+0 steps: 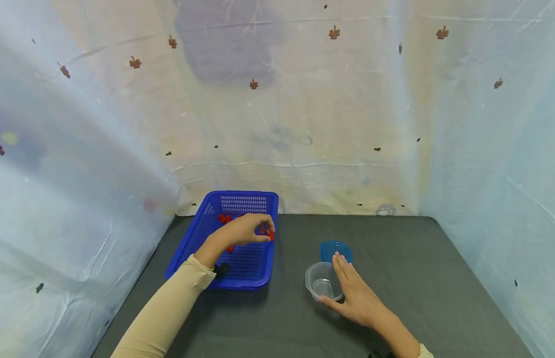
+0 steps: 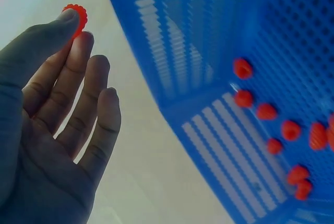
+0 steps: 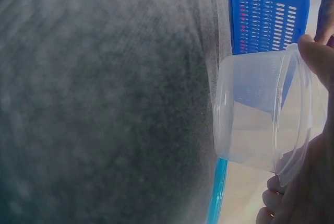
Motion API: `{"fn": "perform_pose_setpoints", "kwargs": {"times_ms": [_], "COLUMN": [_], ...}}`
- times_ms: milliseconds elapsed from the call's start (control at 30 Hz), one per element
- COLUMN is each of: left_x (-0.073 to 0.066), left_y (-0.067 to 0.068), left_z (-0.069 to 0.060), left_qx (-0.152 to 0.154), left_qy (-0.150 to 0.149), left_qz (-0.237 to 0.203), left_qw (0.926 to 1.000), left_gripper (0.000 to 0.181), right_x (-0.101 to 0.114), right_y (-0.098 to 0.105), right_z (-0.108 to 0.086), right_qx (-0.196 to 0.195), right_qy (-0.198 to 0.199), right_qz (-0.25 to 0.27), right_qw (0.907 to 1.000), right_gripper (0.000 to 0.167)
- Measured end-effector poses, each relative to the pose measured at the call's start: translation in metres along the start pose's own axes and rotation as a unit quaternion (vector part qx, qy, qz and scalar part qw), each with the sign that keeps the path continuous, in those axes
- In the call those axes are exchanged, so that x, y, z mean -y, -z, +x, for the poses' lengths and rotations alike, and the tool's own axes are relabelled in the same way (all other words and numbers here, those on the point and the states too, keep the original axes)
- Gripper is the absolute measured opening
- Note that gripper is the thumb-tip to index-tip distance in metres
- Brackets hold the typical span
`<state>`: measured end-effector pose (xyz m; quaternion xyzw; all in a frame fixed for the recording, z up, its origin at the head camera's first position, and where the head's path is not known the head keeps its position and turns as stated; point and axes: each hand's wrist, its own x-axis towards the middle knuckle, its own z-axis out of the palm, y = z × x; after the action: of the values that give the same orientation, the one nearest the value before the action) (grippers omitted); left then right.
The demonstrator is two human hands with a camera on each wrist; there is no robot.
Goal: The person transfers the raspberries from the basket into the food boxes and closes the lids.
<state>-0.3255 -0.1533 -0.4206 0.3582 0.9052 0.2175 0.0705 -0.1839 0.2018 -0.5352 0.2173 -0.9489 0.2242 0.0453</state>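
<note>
My left hand (image 1: 243, 231) is over the right side of the blue basket (image 1: 246, 286), pinching a red raspberry (image 2: 81, 20) between thumb and index finger. Its other fingers are loosely bent and hold nothing. Several more raspberries (image 2: 266, 111) lie scattered on the basket floor; the hand hides part of them in the head view. My right hand (image 1: 360, 301) holds the clear plastic tub (image 3: 250, 109) by its rim, thumb on the near side and fingers along the right side. The tub stands upright, uncovered, with no raspberries visible inside.
A blue lid (image 1: 334, 248) lies flat just behind the tub. Everything stands on a dark grey table (image 1: 416, 268), with the basket at its left. A patterned cloth (image 1: 304, 124) hangs behind the table and along both sides.
</note>
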Motion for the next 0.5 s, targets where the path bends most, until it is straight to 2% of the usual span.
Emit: {"fn": "perform_pose_setpoints", "kwargs": {"times_ms": [300, 500], "left_x": [-0.045, -0.066], "left_y": [-0.008, -0.018], "left_z": [0.004, 0.006], "left_qx": [0.014, 0.015], "left_qy": [-0.028, -0.055], "left_qz": [0.026, 0.039], "left_qw": [0.9992, 0.9976], "left_gripper": [0.017, 0.018], "right_x": [-0.002, -0.002], "right_y": [0.001, 0.002], "right_z": [0.001, 0.002], "right_qx": [0.022, 0.032], "right_qy": [-0.018, -0.020], "right_qz": [0.014, 0.021], "right_qw": [0.9995, 0.9991], "right_gripper": [0.118, 0.117]}}
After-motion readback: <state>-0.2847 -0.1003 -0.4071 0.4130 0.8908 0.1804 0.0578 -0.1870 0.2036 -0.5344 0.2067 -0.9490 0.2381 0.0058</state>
